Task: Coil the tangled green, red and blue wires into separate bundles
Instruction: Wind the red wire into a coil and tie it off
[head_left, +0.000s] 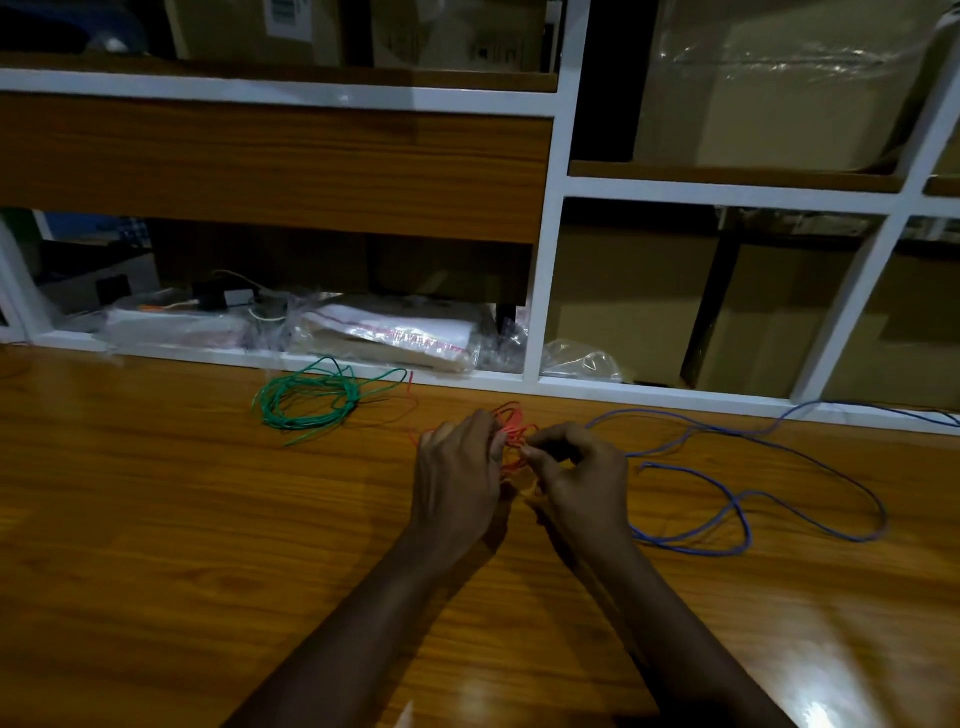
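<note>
Red wire (511, 434) sits bunched between our hands above the wooden table (156, 519): our left hand (457, 478) curls round it, our right hand (582, 478) pinches it. Green coil (306, 397) lies far left; blue wire (753, 499) sprawls loose right.
</note>
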